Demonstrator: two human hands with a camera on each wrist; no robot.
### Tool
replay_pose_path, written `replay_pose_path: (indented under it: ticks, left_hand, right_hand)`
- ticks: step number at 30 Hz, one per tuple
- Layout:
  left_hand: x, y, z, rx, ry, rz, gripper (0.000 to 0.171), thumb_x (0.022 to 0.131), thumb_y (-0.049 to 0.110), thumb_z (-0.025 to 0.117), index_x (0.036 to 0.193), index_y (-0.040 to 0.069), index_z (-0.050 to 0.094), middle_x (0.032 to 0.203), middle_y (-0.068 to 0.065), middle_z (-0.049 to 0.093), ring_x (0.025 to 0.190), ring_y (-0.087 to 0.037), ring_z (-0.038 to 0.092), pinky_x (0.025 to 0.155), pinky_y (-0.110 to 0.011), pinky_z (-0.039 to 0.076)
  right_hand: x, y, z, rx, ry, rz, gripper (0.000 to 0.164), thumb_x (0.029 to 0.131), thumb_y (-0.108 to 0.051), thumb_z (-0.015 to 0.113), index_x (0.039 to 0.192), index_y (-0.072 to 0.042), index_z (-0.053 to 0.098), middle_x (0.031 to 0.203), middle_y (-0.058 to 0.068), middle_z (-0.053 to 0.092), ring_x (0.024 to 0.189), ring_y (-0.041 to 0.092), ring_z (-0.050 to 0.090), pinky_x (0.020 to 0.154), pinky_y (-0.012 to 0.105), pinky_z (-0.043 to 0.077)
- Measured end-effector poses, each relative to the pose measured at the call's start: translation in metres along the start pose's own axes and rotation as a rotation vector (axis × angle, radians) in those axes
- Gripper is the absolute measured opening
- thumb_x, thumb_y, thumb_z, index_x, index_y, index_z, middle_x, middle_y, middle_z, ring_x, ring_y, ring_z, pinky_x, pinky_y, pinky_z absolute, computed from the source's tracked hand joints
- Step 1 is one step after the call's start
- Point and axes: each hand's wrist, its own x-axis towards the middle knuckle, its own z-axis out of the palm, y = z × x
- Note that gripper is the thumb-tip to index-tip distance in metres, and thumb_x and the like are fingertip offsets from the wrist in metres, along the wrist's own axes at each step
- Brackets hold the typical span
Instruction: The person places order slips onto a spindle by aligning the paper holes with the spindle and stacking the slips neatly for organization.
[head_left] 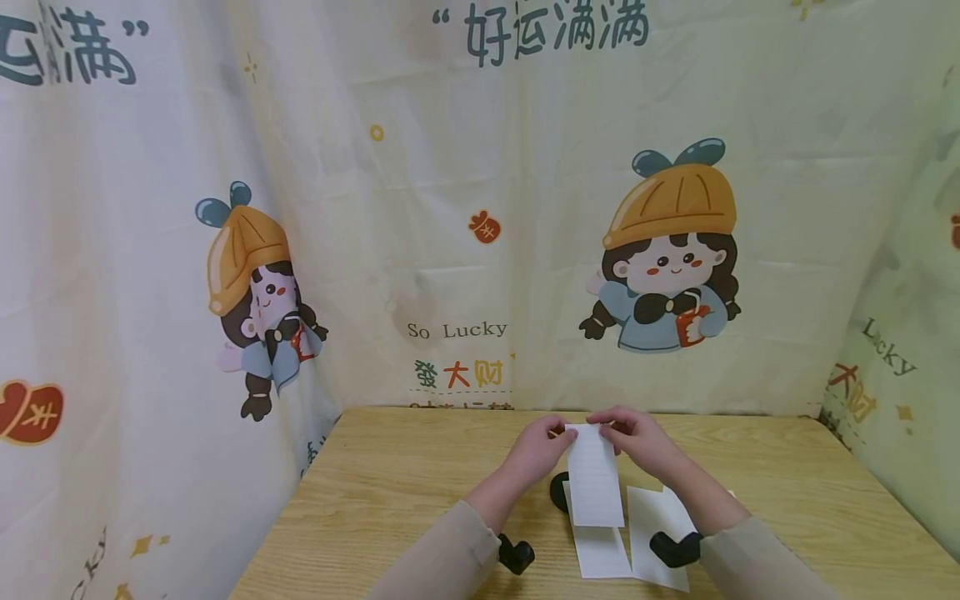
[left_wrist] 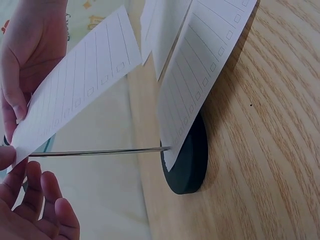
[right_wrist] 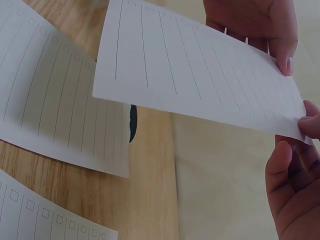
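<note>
Wooden surface [head_left: 420, 475] carries the black base [head_left: 558, 492]. Left hand [head_left: 537, 448] and right hand [head_left: 637, 438] each pinch a corner of the held sheet [head_left: 595, 483], above the base. Its long axis runs from the pinched far edge down toward the wearer; near end free. Lower sheet [head_left: 600, 557] lies over the base, long axis also toward the wearer. Loose sheets [head_left: 649, 529]: right of the base, partly hidden by the right arm. Metal rod [left_wrist: 100, 152], upright from the base to the pinched edge, shows in left wrist view, not head. Whether it pierces the held sheet: cannot tell.
</note>
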Motion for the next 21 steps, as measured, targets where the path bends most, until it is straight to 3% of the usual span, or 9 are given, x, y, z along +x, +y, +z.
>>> replay_pose_path:
  ticks: [11, 21]
  left_hand:
    - [0.0003, -0.0002, 0.0018, -0.044, 0.001, 0.008, 0.018, 0.098, 0.037, 0.062, 0.089, 0.021, 0.062, 0.083, 0.005, 0.059, 0.074, -0.015, 0.052, 0.063, -0.033, 0.042]
    - [-0.0005, 0.0015, 0.0017, -0.067, -0.013, 0.005, 0.02, 0.099, 0.035, 0.061, 0.088, 0.018, 0.059, 0.084, 0.003, 0.06, 0.072, -0.015, 0.053, 0.061, -0.033, 0.042]
  right_hand:
    - [-0.0012, 0.0059, 0.0028, 0.067, 0.024, 0.077, 0.034, 0.098, -0.016, 0.063, 0.13, -0.005, 0.059, 0.101, 0.012, 0.059, 0.078, 0.028, 0.058, 0.074, 0.042, 0.054]
    - [-0.0053, 0.0067, 0.0032, 0.121, 0.04, 0.104, 0.032, 0.099, -0.017, 0.062, 0.128, -0.003, 0.059, 0.093, 0.011, 0.059, 0.076, 0.025, 0.057, 0.072, 0.038, 0.052]
